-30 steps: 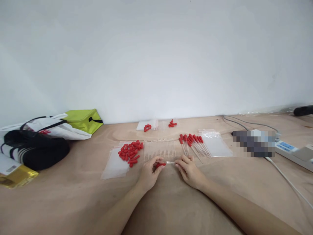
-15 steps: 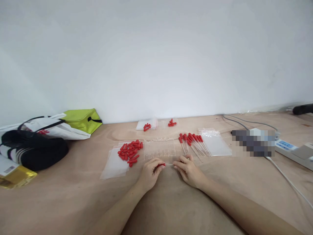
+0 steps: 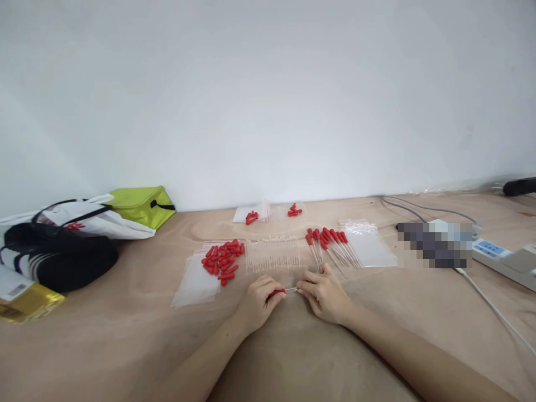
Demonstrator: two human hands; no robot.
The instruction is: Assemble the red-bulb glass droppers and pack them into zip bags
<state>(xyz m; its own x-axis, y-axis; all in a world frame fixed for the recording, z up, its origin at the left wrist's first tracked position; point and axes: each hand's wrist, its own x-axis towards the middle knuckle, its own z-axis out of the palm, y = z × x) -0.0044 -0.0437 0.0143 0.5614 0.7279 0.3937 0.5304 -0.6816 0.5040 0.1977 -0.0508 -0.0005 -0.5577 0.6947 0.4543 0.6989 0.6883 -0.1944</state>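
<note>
In the lower centre of the frame, the left hand (image 3: pixel 257 301) pinched a red bulb (image 3: pixel 277 292) between thumb and fingers, while the right hand (image 3: pixel 322 296) pinched a thin clear tube (image 3: pixel 290 288) that reached the bulb's mouth. Above them, at mid-frame, lay a row of tubes (image 3: pixel 273 254), with loose red bulbs (image 3: pixel 224 259) to its left and red-topped droppers (image 3: pixel 334 235) to its right.

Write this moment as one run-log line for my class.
left hand: pinching red bulb | right hand: holding clear tube | join: tube appears to meet bulb | nearby: loose bulbs, bulb-topped tubes
</note>
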